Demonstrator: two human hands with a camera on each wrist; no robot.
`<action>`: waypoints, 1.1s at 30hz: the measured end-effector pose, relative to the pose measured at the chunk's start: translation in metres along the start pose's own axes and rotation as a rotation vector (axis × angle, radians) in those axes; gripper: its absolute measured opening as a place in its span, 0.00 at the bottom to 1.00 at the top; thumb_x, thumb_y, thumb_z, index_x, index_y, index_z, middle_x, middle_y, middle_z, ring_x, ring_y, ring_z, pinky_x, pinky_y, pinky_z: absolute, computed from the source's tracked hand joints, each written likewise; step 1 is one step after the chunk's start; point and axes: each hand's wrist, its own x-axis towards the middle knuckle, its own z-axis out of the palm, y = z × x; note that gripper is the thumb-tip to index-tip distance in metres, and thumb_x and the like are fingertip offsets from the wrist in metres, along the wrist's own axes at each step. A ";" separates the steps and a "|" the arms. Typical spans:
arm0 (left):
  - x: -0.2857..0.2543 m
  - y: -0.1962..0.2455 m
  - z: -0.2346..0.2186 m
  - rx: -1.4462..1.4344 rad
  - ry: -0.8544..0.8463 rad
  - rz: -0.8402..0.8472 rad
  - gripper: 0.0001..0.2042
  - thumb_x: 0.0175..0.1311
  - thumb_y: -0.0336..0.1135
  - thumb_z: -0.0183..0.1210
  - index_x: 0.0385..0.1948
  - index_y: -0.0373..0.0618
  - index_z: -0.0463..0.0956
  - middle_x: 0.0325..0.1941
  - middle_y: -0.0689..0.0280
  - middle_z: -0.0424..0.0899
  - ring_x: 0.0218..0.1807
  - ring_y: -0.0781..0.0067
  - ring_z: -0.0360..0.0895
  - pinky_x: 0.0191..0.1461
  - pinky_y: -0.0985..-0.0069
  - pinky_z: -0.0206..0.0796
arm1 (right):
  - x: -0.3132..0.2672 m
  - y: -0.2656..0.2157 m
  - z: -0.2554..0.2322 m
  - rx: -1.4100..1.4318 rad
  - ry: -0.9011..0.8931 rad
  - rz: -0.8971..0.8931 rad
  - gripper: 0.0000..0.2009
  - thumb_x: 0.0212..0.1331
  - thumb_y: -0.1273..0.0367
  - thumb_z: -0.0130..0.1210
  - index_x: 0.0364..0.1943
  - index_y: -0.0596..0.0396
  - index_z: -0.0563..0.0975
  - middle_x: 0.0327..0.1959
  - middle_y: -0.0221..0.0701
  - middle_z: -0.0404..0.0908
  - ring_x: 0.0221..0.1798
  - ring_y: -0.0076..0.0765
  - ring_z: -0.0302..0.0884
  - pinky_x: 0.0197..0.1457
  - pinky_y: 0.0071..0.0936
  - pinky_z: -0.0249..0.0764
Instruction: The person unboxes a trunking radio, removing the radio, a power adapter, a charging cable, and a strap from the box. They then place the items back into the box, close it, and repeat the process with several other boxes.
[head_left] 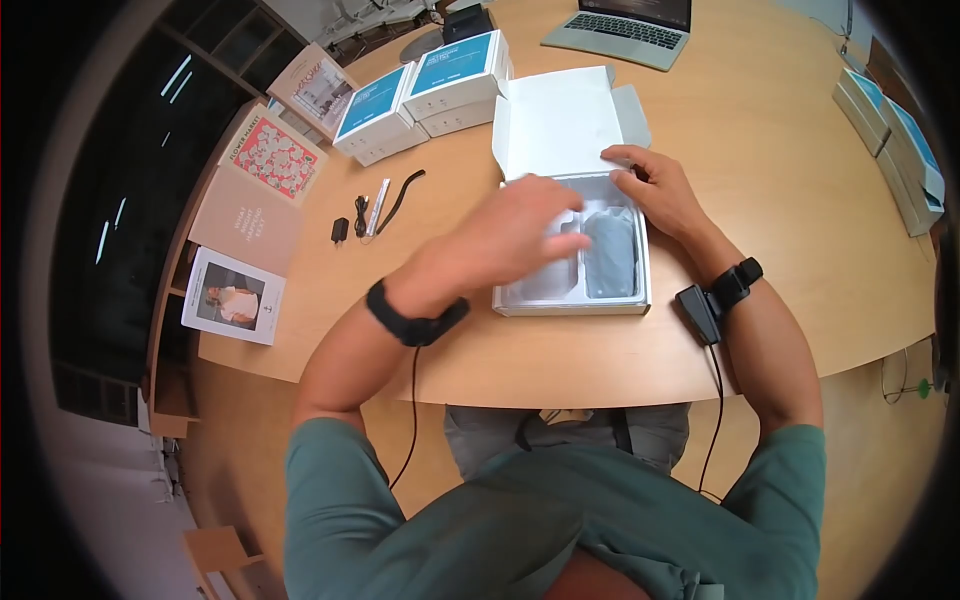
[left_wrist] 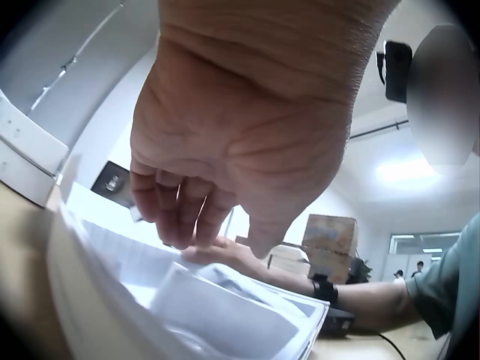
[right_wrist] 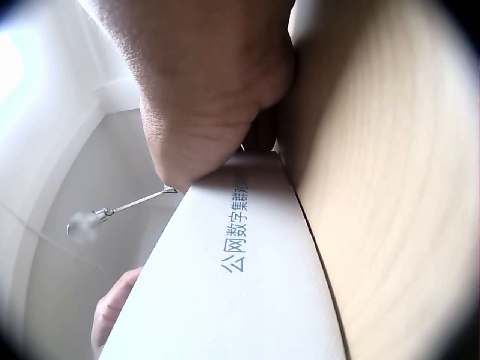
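Observation:
A white cardboard box [head_left: 572,309] lies on the desk with its lid [head_left: 555,125] folded back. Inside is a pale molded tray [head_left: 555,291]; its right side holds a dark grey-blue object [head_left: 609,262] in a clear plastic bag. My left hand [head_left: 510,230], slightly blurred, hovers above the tray's left part. Its fingers are loosely bent with nothing visible between them, as the left wrist view also shows. My right hand [head_left: 668,198] grips the box at its back right corner, thumb near the rim. Printed characters run along the box's side wall [right_wrist: 217,262] below that hand.
Left of the box lie a black charger plug [head_left: 340,231], a coiled cable [head_left: 361,215], a thin packet [head_left: 377,207] and a black strap [head_left: 402,202]. Closed boxes [head_left: 455,72] stand behind, more boxes [head_left: 905,150] at right, a laptop [head_left: 625,32] at the back, books [head_left: 240,297] at left.

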 end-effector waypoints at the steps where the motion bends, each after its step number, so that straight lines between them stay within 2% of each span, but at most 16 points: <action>1: 0.013 0.009 0.009 0.056 -0.071 0.011 0.23 0.72 0.46 0.69 0.60 0.37 0.83 0.59 0.51 0.88 0.62 0.45 0.82 0.67 0.57 0.75 | 0.000 0.000 0.000 0.000 0.001 0.000 0.18 0.70 0.65 0.63 0.60 0.56 0.87 0.40 0.37 0.88 0.42 0.30 0.82 0.51 0.31 0.80; 2: 0.022 0.015 0.015 0.114 -0.145 0.024 0.25 0.72 0.47 0.70 0.61 0.36 0.82 0.60 0.50 0.87 0.62 0.43 0.81 0.68 0.57 0.74 | 0.001 0.001 0.001 -0.023 0.014 -0.007 0.18 0.70 0.65 0.63 0.60 0.56 0.87 0.41 0.38 0.89 0.42 0.31 0.82 0.51 0.32 0.80; 6: 0.028 0.022 0.030 -0.005 -0.101 0.000 0.26 0.68 0.46 0.73 0.57 0.34 0.80 0.55 0.47 0.86 0.58 0.40 0.81 0.65 0.54 0.74 | 0.000 -0.004 0.001 -0.073 0.044 -0.008 0.18 0.70 0.65 0.63 0.60 0.56 0.87 0.46 0.40 0.92 0.43 0.35 0.85 0.53 0.35 0.82; 8: 0.020 0.045 0.024 -0.063 0.000 -0.111 0.26 0.64 0.46 0.76 0.52 0.36 0.77 0.50 0.47 0.84 0.55 0.39 0.81 0.60 0.52 0.73 | -0.001 -0.005 -0.001 -0.068 0.052 0.004 0.18 0.70 0.66 0.63 0.60 0.55 0.87 0.48 0.41 0.92 0.44 0.37 0.86 0.54 0.35 0.82; 12: -0.002 0.063 0.057 -0.188 0.265 0.050 0.26 0.59 0.38 0.78 0.52 0.41 0.71 0.50 0.50 0.79 0.50 0.40 0.80 0.51 0.55 0.76 | 0.002 0.008 0.005 -0.035 0.062 -0.034 0.18 0.70 0.66 0.63 0.60 0.55 0.87 0.50 0.41 0.93 0.46 0.40 0.88 0.56 0.36 0.82; 13: -0.001 0.059 0.062 -0.172 0.313 0.110 0.26 0.60 0.35 0.77 0.54 0.43 0.70 0.52 0.53 0.77 0.48 0.43 0.80 0.50 0.57 0.76 | 0.003 0.009 0.004 -0.007 0.039 -0.026 0.17 0.70 0.67 0.63 0.60 0.56 0.87 0.46 0.38 0.92 0.44 0.34 0.85 0.53 0.34 0.82; 16: -0.004 0.058 0.063 -0.303 0.351 0.049 0.25 0.63 0.33 0.75 0.55 0.44 0.69 0.53 0.53 0.77 0.48 0.45 0.79 0.51 0.59 0.76 | 0.003 0.008 0.002 0.003 0.026 -0.006 0.17 0.70 0.69 0.63 0.60 0.56 0.87 0.41 0.33 0.89 0.41 0.28 0.81 0.49 0.30 0.79; 17: -0.009 0.058 0.056 -0.363 0.378 0.002 0.23 0.66 0.32 0.74 0.56 0.46 0.69 0.54 0.58 0.79 0.49 0.57 0.82 0.51 0.65 0.78 | 0.006 0.011 0.002 0.006 0.008 -0.024 0.17 0.70 0.69 0.63 0.60 0.56 0.87 0.41 0.33 0.89 0.41 0.28 0.81 0.49 0.30 0.79; 18: -0.014 0.050 0.044 -0.352 0.387 -0.005 0.23 0.66 0.32 0.74 0.56 0.46 0.69 0.54 0.58 0.79 0.49 0.57 0.82 0.51 0.65 0.78 | 0.008 0.015 0.002 0.016 0.015 -0.002 0.17 0.70 0.70 0.63 0.60 0.56 0.87 0.40 0.31 0.87 0.41 0.26 0.79 0.49 0.28 0.78; 20: -0.029 0.025 0.009 -0.679 0.526 -0.106 0.21 0.66 0.30 0.71 0.56 0.47 0.70 0.50 0.63 0.78 0.47 0.69 0.82 0.49 0.67 0.78 | 0.004 0.013 0.006 0.031 0.020 0.029 0.17 0.70 0.70 0.63 0.60 0.56 0.87 0.39 0.29 0.86 0.40 0.24 0.77 0.48 0.27 0.77; 22: -0.060 -0.004 -0.038 -0.836 0.540 -0.234 0.22 0.67 0.32 0.71 0.58 0.48 0.71 0.52 0.69 0.77 0.49 0.78 0.78 0.50 0.71 0.77 | 0.002 -0.001 0.002 -0.019 0.012 0.055 0.17 0.70 0.70 0.63 0.60 0.56 0.87 0.40 0.29 0.86 0.41 0.25 0.77 0.49 0.26 0.76; 25: -0.137 -0.098 -0.071 -0.525 0.555 -0.477 0.17 0.69 0.35 0.67 0.54 0.46 0.73 0.48 0.68 0.79 0.48 0.77 0.78 0.50 0.72 0.76 | 0.003 -0.002 0.002 -0.051 0.006 0.062 0.17 0.70 0.70 0.63 0.60 0.57 0.87 0.39 0.28 0.85 0.41 0.25 0.76 0.49 0.26 0.76; 28: -0.233 -0.186 -0.072 -0.228 0.535 -0.798 0.12 0.70 0.36 0.61 0.51 0.44 0.77 0.44 0.66 0.81 0.47 0.75 0.78 0.51 0.70 0.75 | 0.001 -0.003 0.003 -0.037 0.026 0.047 0.17 0.70 0.70 0.63 0.60 0.57 0.87 0.39 0.27 0.84 0.40 0.24 0.75 0.48 0.26 0.75; 29: -0.262 -0.206 -0.070 -0.227 0.534 -0.799 0.12 0.70 0.36 0.61 0.51 0.44 0.77 0.44 0.66 0.81 0.47 0.75 0.78 0.51 0.70 0.75 | 0.001 -0.002 0.004 -0.036 0.026 0.047 0.17 0.70 0.70 0.63 0.60 0.57 0.87 0.39 0.27 0.84 0.40 0.24 0.75 0.48 0.26 0.75; 31: -0.307 -0.230 -0.065 -0.165 0.470 -0.971 0.14 0.70 0.37 0.58 0.52 0.43 0.78 0.43 0.63 0.83 0.46 0.71 0.80 0.52 0.68 0.74 | 0.002 -0.001 0.003 -0.018 0.025 0.047 0.17 0.70 0.70 0.63 0.60 0.58 0.87 0.38 0.25 0.83 0.40 0.23 0.74 0.47 0.25 0.75; 33: -0.329 -0.243 -0.059 -0.157 0.497 -0.980 0.14 0.70 0.37 0.57 0.53 0.42 0.78 0.44 0.61 0.84 0.46 0.69 0.80 0.53 0.68 0.74 | 0.002 0.001 0.003 -0.010 0.019 0.051 0.16 0.70 0.71 0.62 0.60 0.58 0.87 0.38 0.25 0.83 0.40 0.23 0.74 0.47 0.25 0.74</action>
